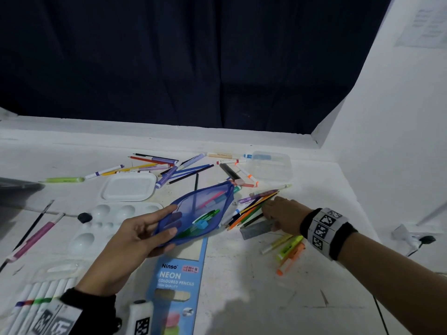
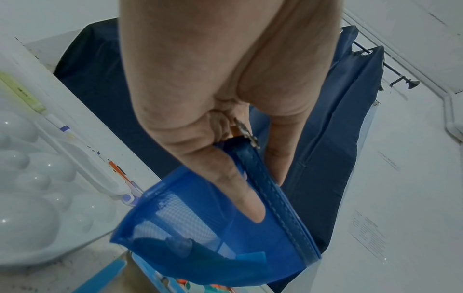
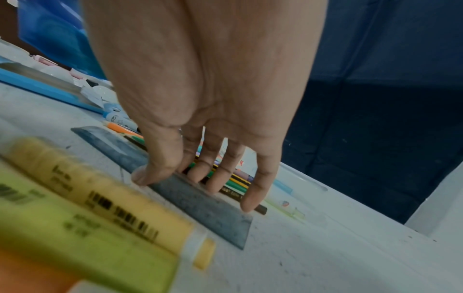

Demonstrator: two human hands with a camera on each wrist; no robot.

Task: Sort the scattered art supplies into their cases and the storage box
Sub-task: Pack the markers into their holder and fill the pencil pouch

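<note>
My left hand [image 1: 154, 228] grips one end of a blue mesh pouch [image 1: 196, 213], thumb on top [image 2: 238, 194] and fingers beneath. The pouch [image 2: 200, 237] is unzipped, held above the table, with pens and a blue sharpener showing through the mesh. To its right, my right hand [image 1: 273, 211] reaches down onto a bunch of coloured pencils [image 1: 251, 211]. In the right wrist view the fingers [image 3: 218, 186] are straight and touch the pencils [image 3: 235, 182]. The thumb rests at the near edge of a grey ruler [image 3: 200, 200] that lies flat beside them.
A clear storage box [image 1: 273, 165] stands at the back right, its white lid [image 1: 129, 187] left of centre. Markers and pencils [image 1: 169, 168] lie scattered behind the pouch. Highlighters [image 1: 289, 247], a white palette [image 1: 96, 228], brushes [image 1: 36, 226], a marker pack [image 1: 36, 301] and a Neon pencil box [image 1: 179, 281] lie nearer.
</note>
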